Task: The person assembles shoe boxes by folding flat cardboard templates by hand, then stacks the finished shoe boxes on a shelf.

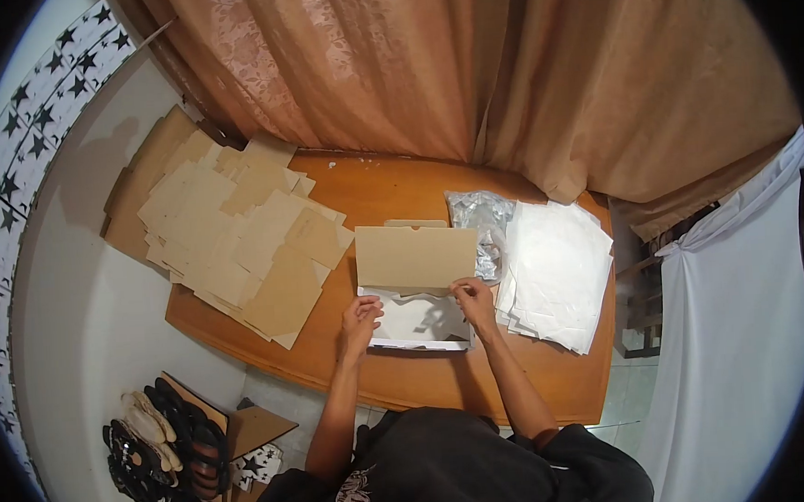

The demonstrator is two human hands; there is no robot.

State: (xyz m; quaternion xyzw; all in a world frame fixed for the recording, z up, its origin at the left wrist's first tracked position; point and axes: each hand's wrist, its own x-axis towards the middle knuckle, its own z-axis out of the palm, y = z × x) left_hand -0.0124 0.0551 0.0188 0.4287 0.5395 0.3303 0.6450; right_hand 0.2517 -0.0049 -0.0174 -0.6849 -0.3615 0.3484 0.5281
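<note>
A cardboard box [421, 347] stands on the table in front of me, its lid [416, 257] raised at the back with the brown inner face toward me. White paper [405, 316] lines the inside, with a wavy edge along the back. At the box's left side, my left hand [361, 321] has its fingers curled in at the paper. My right hand [473, 299] is at the back right corner, thumb and fingers pinched together at the paper's edge near the lid. The fingertips are small in view, so the exact grip is hard to see.
Flat brown cardboard pieces [228, 233] lie piled on the table's left. A clear plastic bag [484, 224] with silvery contents lies behind the box, beside a stack of white paper sheets [558, 275]. Sandals [171, 445] sit at lower left; a curtain [365, 62] hangs behind.
</note>
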